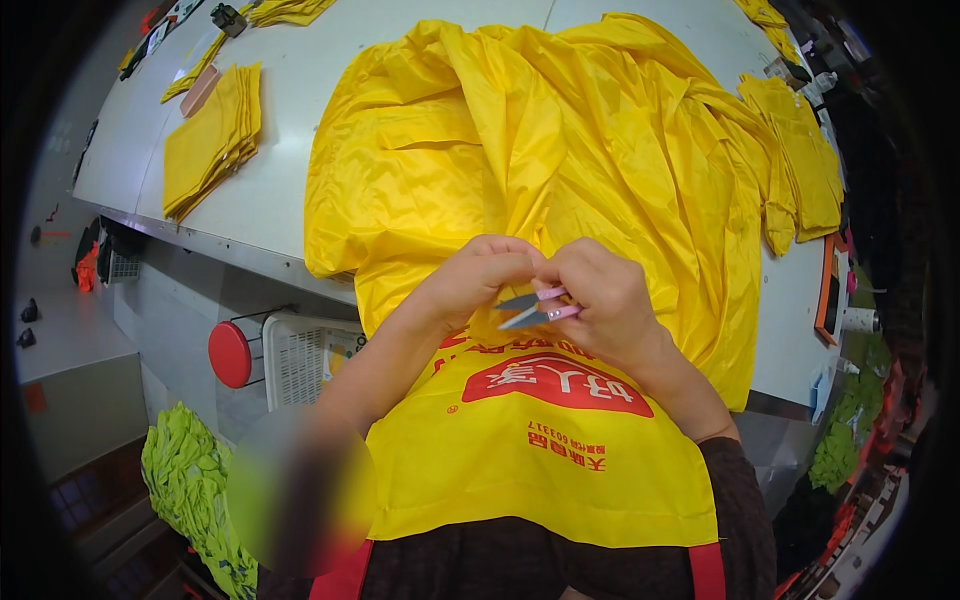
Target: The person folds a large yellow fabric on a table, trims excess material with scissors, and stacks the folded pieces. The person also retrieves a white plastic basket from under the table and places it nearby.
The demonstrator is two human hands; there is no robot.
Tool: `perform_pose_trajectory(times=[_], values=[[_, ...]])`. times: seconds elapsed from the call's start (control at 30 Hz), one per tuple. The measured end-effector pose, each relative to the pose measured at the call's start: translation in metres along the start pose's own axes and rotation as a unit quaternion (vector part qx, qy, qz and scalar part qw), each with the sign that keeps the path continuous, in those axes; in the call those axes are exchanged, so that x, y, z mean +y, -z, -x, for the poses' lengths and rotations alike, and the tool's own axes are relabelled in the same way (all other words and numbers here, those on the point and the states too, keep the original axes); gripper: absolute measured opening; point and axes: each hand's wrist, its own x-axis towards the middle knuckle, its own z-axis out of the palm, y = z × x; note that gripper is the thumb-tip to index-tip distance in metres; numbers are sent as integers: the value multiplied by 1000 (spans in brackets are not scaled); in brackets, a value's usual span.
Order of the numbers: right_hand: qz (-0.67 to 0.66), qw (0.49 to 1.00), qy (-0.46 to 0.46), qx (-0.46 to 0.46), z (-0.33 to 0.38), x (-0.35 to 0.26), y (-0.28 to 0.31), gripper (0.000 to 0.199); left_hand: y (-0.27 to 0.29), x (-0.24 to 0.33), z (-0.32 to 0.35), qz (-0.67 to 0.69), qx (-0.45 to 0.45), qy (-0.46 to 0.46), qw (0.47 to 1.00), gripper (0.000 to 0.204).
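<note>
A large, shiny yellow garment (620, 150) with a pocket flap lies rumpled over the table and hangs over its near edge toward me. My left hand (485, 268) is closed in a pinch on the fabric at the garment's near part. Right beside it, fingertips almost meeting, my right hand (603, 295) is wrapped round a pair of thread snips (550, 302) with pink handles. The grey blades point left, slightly apart, below my left fingers. Exactly what lies between the fingertips is hidden.
Folded yellow pieces (215, 135) lie stacked on the white table (285, 120) at left, with another yellow stack (800, 160) at right. Below the left edge are a red round stool (230, 354), a white plastic basket (298, 345) and a lime-green fabric heap (190, 490). I wear a yellow apron (480, 490).
</note>
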Motion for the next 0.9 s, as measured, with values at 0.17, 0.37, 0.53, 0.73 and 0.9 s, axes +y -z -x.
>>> perform_pose_trajectory(times=[0.17, 0.37, 0.53, 0.73, 0.9], values=[[-412, 870, -269, -13, 4, 23, 17, 11, -7, 5, 6, 30, 12, -41, 999, 15], [-277, 927, -243, -75, 13, 45, 47, 19, -3, 8, 7, 56, 20, -23, 998, 14], [-72, 981, -114, -138, 16, 48, 46, 27, -5, 9, 7, 42, 30, -20, 998, 15], [-12, 991, -12, -130, 12, 46, 40, 26, -4, 11, 6, 55, 10, 2, 998, 16], [7, 991, 3, -136, 9, 44, 35, 26, -3, 9, 3, 40, 20, -2, 999, 16]])
